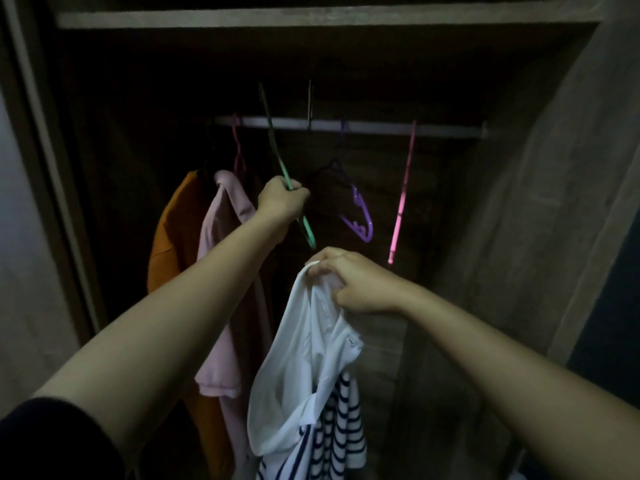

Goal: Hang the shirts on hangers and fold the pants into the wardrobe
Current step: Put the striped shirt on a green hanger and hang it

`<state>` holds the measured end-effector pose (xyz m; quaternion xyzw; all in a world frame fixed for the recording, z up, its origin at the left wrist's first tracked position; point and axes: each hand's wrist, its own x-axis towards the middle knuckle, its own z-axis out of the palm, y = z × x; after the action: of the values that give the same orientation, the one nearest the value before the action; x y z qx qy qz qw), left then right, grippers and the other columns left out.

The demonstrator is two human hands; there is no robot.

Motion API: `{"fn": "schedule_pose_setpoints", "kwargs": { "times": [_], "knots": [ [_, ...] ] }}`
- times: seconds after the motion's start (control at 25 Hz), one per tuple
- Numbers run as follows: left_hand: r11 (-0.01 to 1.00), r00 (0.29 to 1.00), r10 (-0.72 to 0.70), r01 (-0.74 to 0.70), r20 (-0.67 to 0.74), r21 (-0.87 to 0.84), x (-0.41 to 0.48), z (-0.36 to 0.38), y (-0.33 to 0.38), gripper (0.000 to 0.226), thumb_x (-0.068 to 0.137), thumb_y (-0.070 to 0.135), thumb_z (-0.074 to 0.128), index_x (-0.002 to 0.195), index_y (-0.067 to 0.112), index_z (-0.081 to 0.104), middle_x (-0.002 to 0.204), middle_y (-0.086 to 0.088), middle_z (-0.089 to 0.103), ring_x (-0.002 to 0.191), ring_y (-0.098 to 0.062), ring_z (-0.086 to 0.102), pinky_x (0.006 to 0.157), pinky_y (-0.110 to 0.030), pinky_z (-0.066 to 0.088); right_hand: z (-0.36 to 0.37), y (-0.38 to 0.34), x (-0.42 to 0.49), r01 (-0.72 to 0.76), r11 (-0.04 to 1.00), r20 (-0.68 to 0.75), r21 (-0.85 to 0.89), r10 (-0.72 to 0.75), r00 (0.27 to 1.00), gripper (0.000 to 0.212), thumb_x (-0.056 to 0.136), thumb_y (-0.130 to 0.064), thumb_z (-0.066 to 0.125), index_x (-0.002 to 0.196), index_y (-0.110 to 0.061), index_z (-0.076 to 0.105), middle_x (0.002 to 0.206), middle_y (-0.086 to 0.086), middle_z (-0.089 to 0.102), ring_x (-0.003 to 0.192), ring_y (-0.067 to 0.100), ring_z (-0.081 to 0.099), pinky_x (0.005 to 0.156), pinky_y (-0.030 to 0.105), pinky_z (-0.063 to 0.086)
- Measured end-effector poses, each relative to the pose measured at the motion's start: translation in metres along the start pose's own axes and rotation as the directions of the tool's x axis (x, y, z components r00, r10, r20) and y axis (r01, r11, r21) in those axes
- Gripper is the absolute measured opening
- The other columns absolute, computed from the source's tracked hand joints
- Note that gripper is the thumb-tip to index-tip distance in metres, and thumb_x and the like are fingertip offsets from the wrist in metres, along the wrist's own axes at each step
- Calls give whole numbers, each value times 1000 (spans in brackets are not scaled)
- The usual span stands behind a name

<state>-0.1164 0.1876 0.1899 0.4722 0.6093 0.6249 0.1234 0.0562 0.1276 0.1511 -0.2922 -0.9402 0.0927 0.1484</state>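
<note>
Inside wardrobe (554, 168), three hangers, two hung shirts

Rail (381, 128) free between purple hanger (358, 216) and pink hanger (401, 199).

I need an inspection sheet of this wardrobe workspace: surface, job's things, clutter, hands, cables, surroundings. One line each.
Surface: grey metal hanging rail across the dark wooden wardrobe; no table seen.
Job's things: white shirt with navy stripes not yet on a hanger; green plastic hanger off the rail; orange garment and pale pink shirt already hanging; purple plastic hanger and pink plastic hanger bare on the rail.
Clutter: nothing seen.
Hands: left hand in a closed grip on the green hanger; right hand gripping the white shirt's collar.
Cables: nothing seen.
Surroundings: very dim light; wooden shelf above.
</note>
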Motion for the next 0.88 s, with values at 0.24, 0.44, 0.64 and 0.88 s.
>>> {"fn": "schedule_pose_setpoints", "kwargs": {
  "times": [0.24, 0.44, 0.64, 0.88],
  "knots": [
    [970, 997, 72, -80, 42, 231, -111, -121, -39, 27, 82, 37, 68, 69, 13, 65, 65, -1, 69, 67, -17, 67, 67, -37, 53, 13, -24, -2, -7, 999, 0, -40, 7, 1000, 56, 72, 10, 48, 124, -10, 58, 130, 1, 48, 122, 13, 45, 102, 19, 34],
    [920, 979, 192, -201, 63, 335, -160, -229, -53, 14, 87, 32, 64, 79, 21, 69, 69, 5, 71, 63, 2, 67, 61, -13, 52, 29, -51, 15, -138, 990, -128, -41, 132, 983, 47, 76, 4, 48, 121, -7, 59, 128, 5, 49, 120, 21, 49, 102, 30, 39],
    [843, 922, 383, -376, 60, 386, -194, -314, -73, 13, 87, 20, 63, 76, 27, 64, 55, 3, 66, 51, -1, 65, 48, -15, 51, 27, -70, 15, -269, 963, -277, 17, 263, 924, 45, 77, 4, 51, 121, -4, 57, 132, 11, 46, 122, 27, 47, 102, 29, 35],
    [805, 869, 395, -484, 298, 342, -214, -347, -92, 25, 87, 42, 55, 65, 30, 57, 51, 2, 64, 46, -2, 62, 44, -18, 50, 29, -115, 4, -206, 978, -216, -35, 194, 957, 44, 77, 6, 54, 118, -9, 59, 132, 6, 45, 120, 26, 47, 98, 32, 41]
  ]
}}
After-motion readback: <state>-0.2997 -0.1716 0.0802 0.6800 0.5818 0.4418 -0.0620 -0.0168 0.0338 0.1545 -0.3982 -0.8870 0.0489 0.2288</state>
